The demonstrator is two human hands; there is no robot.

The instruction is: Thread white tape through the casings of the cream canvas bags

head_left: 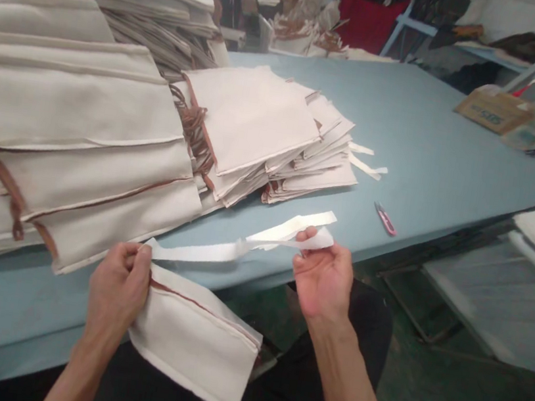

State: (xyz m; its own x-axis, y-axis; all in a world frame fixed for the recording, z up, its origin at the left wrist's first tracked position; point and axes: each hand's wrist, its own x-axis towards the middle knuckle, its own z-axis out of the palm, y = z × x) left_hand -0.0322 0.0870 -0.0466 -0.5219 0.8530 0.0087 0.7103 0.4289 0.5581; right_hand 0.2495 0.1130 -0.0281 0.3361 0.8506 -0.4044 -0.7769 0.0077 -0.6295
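Two hands work just off the near edge of the counter [427, 156], over the person's lap. The left hand [119, 286] pinches the top corner of a cloth bag [197, 343], where a white strip [220, 252] meets it. The right hand [322, 278] pinches the strip's far end between thumb and fingers.

The strip's long axis runs from hand to hand, about parallel with the near edge and rising slightly rightward. The bag slants down to the right from the left hand, its brown-trimmed edge uppermost.

To my eye, the pull goes best with the strip flat and taut and the left pinch firm at the corner.

Stacked bags [254, 119] fill the counter's left side, and red snips [385, 218] lie close to the near edge.
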